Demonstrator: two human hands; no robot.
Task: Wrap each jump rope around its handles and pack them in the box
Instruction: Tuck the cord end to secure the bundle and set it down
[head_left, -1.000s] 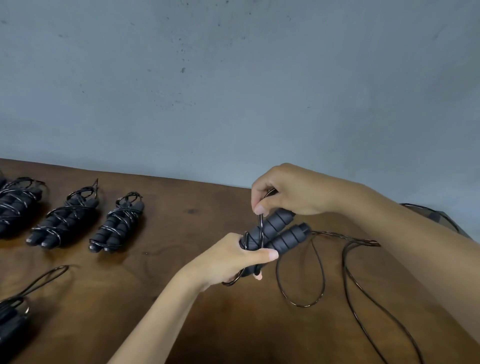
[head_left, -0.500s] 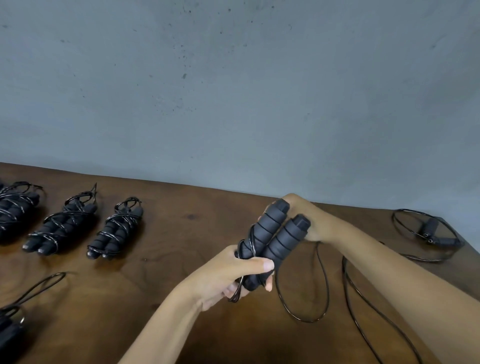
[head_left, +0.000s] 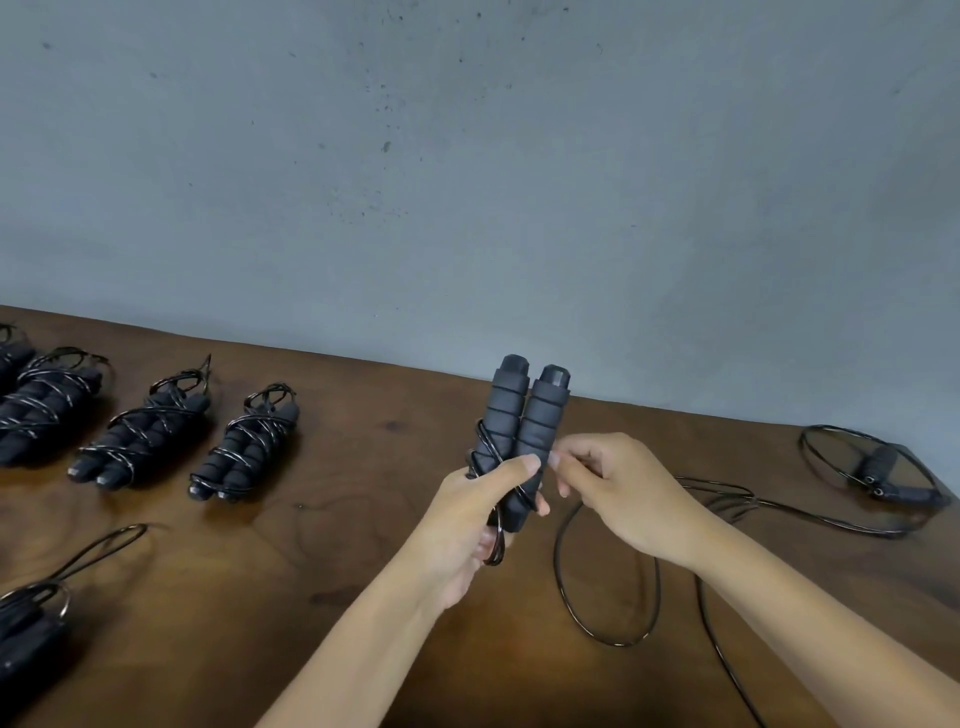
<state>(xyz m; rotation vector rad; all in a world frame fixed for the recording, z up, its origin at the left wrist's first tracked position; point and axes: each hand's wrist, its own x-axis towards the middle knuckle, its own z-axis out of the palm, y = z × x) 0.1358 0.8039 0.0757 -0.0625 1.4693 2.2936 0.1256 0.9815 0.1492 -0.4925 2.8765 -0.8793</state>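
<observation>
Both hands meet at the middle of the desk, and we see our left hand curled round the lower part of the two foam handles, thumb laid across them, holding the pair upright and side by side. Our right hand sits just to the right of the handles, fingertips pinched together on what looks like the thin cord, though the cord is too fine to make out between the fingers. Half a second ago this hand was behind the tops of the handles; now it has come round and down to their right side, and the handles stand straighter than before. A few turns of cord cross the lower left handle, and a small loop hangs below our left palm. From the right hand the loose cord drops to the desk, curves in a big loop and trails off toward the right.

Further out, at the far right edge lies an unwrapped rope, coiled loosely round its handles. On the left, wrapped bundles lie in a row, with another dark rope partly out of view at the lower left. Behind it all rises a grey wall
</observation>
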